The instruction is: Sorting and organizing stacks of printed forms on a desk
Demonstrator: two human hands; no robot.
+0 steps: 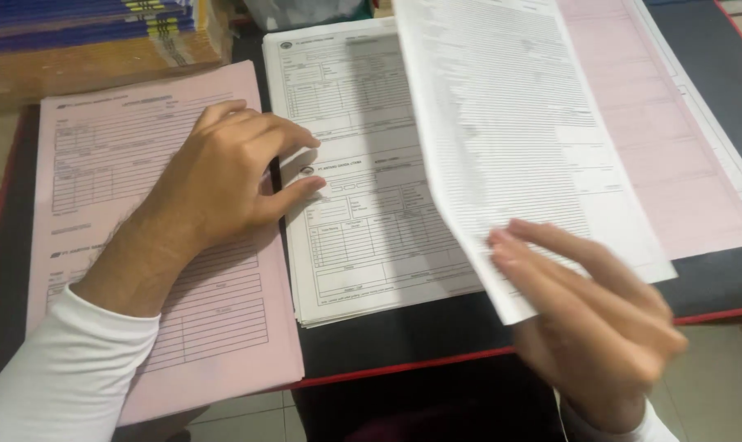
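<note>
Dark desk top (404, 336) w/ a red front edge, pale tiled floor below it. Top left: a brown box (84, 74) w/ blue-edged booklets (76, 20) stacked on it. Pink form stack (142, 237) lies at the desk's left; left hand (223, 176) rests flat on it, fingers loosely spread, fingertips reaching onto the white form stack (363, 205) just beside. Right hand (584, 319) pinches the lower edge of a white sheet (510, 131), thumb behind, fingers in front, sheet lifted and tilted above the desk. Pink sheet (658, 123) lies flat at the right, partly under the lifted one. White sleeves on both arms.
</note>
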